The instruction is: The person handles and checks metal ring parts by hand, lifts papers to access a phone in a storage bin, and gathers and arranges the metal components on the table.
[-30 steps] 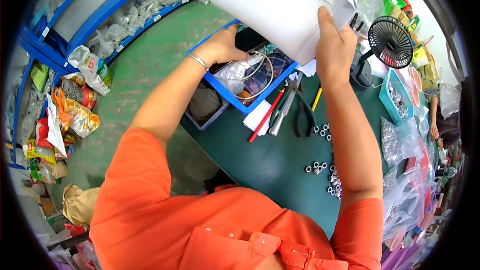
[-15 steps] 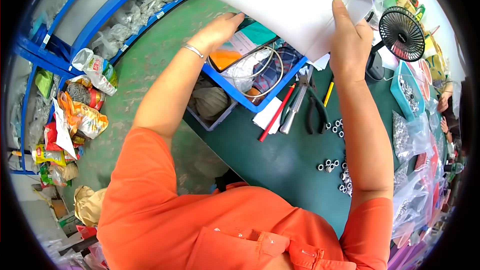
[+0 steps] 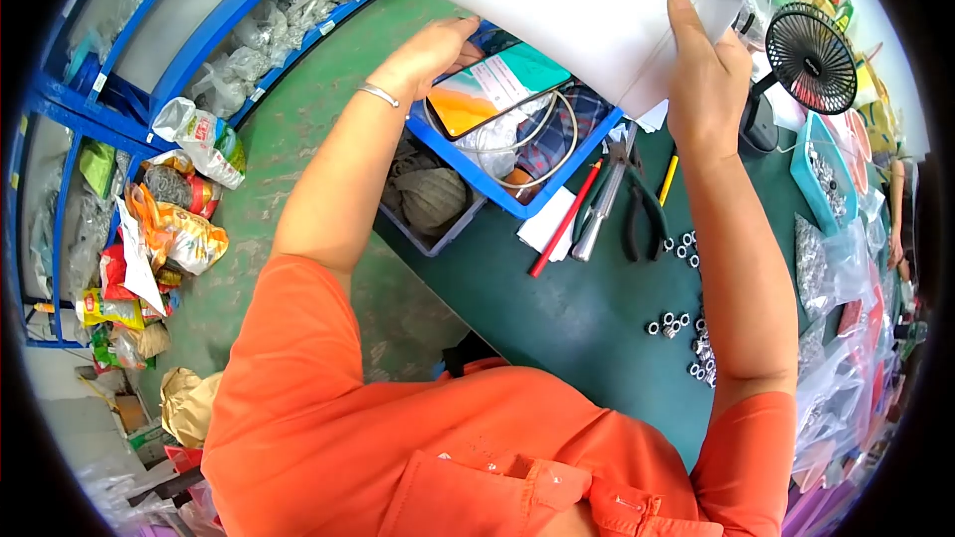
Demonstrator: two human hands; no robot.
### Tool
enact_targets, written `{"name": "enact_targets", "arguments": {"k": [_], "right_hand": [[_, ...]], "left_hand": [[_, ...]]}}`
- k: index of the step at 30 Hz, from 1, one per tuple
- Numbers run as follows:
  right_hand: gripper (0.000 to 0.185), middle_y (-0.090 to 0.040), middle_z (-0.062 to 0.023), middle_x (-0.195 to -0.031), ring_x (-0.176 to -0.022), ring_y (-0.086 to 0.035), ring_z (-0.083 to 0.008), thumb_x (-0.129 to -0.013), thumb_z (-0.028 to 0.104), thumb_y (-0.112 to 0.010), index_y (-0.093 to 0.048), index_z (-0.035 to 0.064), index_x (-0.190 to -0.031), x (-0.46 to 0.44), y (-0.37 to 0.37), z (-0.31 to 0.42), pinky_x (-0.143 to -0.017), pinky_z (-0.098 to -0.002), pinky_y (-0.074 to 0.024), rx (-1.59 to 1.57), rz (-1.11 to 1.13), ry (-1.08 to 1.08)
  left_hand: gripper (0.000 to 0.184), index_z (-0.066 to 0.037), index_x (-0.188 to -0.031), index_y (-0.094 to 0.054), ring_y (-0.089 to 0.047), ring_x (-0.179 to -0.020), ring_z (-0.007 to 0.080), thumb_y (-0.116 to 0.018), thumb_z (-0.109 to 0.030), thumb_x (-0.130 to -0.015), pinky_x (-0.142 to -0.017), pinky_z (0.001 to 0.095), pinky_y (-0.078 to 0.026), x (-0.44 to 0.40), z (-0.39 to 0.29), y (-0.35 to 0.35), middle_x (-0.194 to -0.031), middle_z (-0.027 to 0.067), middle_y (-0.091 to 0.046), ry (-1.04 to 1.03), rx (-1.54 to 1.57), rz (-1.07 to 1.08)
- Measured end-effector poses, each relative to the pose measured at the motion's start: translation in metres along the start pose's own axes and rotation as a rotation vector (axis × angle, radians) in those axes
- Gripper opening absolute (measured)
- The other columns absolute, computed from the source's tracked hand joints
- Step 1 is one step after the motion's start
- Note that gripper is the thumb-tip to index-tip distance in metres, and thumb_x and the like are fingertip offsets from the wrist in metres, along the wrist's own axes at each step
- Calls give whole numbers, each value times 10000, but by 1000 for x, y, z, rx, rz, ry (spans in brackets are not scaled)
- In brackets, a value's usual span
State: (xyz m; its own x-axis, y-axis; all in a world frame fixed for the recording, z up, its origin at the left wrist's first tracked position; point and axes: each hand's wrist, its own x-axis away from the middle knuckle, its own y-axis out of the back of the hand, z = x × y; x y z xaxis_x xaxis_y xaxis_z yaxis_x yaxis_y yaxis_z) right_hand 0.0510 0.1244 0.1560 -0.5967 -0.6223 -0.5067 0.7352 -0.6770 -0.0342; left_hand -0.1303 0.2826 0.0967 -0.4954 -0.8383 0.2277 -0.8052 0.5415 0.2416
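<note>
My right hand [image 3: 708, 89] grips the edge of large white paper sheets [image 3: 542, 5], thumb on top. A clear plastic piece lies at their upper right corner. The sheets hide part of the blue bin [image 3: 517, 207] below. My left hand [image 3: 435, 52], with a bracelet at the wrist, is closed at the upper left edge of a smartphone [image 3: 497, 89] with a bright orange and teal screen. Its fingertips are partly hidden behind the phone. The phone is over the bin, above a looped pale cable [image 3: 575, 134], plaid cloth [image 3: 562, 139] and clear plastic.
Pliers [image 3: 642, 214], a red pencil [image 3: 567, 219] and a yellow pencil [image 3: 669, 179] lie beside the bin. Several metal nuts [image 3: 671, 323] are scattered nearby. A black fan [image 3: 811, 58] and a teal tray [image 3: 821, 179] stand right. Blue shelving [image 3: 164, 99] is left; another person's arm [image 3: 897, 214] shows far right.
The phone has lifted and tilted slightly at my left hand, and its screen shows more fully. My right hand still holds the sheets. The whole view has shifted slightly.
</note>
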Motion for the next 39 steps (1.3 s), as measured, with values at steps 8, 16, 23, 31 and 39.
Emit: {"name": "enact_targets", "arguments": {"k": [8, 16, 23, 31, 39], "right_hand": [[274, -613, -17, -769, -689, -484, -74, -895, 229, -545, -617, -30, -951, 11, -4, -6, -643, -244, -427, 23, 44, -48], [299, -613, -35, -745, -691, -479, -80, -895, 247, -546, -614, -41, -938, 16, -3, -1, -654, -250, -429, 174, 57, -73], [286, -606, -27, -751, -694, -476, -81, -893, 229, -538, -614, -42, -941, 10, -3, -7, -654, -246, -422, 30, 20, -52], [248, -602, 0, -752, -672, -463, -60, -896, 197, -544, -615, -39, -917, 11, 0, -5, -609, -236, -413, -50, -11, -19], [269, -634, -140, -717, -645, -536, -120, -882, 222, -542, -615, -31, -937, 10, 1, -7, -650, -302, -455, 67, -49, 43]], "left_hand": [[585, 45, -1311, -320, -519, -1094, 278, -382, -401, -937, -950, 362, -376, 12, 5, 17, -1162, 232, -540, 21, 158, 47], [649, 57, -1356, -230, -454, -1189, 312, -349, -426, -941, -1008, 396, -324, 45, 6, 43, -1255, 257, -469, -76, 371, 8], [868, 91, -1310, -311, -499, -1136, 331, -734, -353, -695, -943, 366, -408, 51, 13, -4, -1232, 285, -473, -432, -660, -110], [800, 104, -1173, -406, -549, -995, 395, -772, -317, -600, -853, 411, -459, 20, 14, -41, -1029, 303, -558, -534, -908, -157], [841, 96, -1228, -363, -544, -997, 421, -746, -246, -562, -868, 414, -453, 10, 10, -34, -1062, 331, -539, -395, -873, -116]]}}
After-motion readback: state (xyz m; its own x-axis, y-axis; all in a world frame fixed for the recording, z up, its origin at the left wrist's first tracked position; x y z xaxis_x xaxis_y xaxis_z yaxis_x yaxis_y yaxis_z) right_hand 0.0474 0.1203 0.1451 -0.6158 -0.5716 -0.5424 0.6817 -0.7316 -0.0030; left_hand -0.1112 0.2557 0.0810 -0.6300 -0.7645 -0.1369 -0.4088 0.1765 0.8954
